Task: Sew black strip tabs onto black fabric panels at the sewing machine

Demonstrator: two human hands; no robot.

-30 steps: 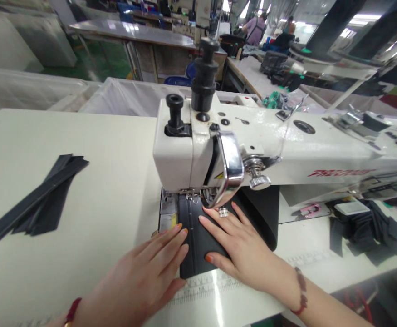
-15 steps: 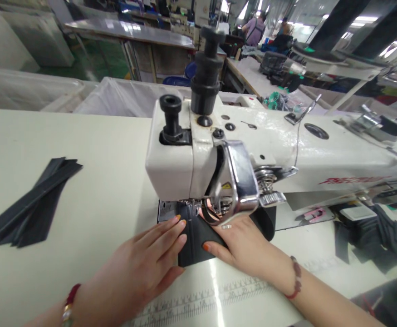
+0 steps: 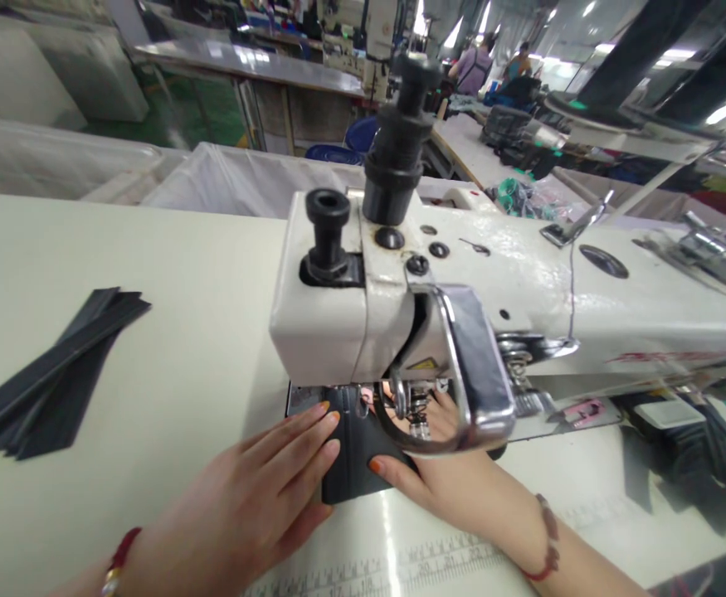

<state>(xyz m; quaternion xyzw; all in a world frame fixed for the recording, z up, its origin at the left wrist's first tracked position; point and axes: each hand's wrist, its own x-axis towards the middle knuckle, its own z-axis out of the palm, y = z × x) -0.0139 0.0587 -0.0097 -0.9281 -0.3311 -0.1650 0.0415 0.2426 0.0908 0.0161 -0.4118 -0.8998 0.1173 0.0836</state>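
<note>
A dark fabric piece (image 3: 356, 460) with a lengthwise seam lies flat under the head of a white sewing machine (image 3: 328, 332). My left hand (image 3: 263, 489) rests with its fingers stretched out, their tips on the left edge of the fabric. On the right side of the piece lies my right hand (image 3: 443, 468), flat with the thumb spread toward the seam. Its fingers reach beneath the machine's chrome guard (image 3: 478, 365), which partly hides them. The needle area is mostly covered by the machine head.
Several dark strips (image 3: 57, 373) lie crossed on the left of the table (image 3: 213, 274). Dark fabric pieces (image 3: 692, 456) and a pink-handled tool (image 3: 583, 412) are at the right. A printed ruler (image 3: 425, 568) runs along the front. Lined bins (image 3: 244, 178) stand behind.
The view has shifted, so the machine sits slightly lower and further right. Both hands keep nearly the same place on the fabric, which extends slightly nearer the front.
</note>
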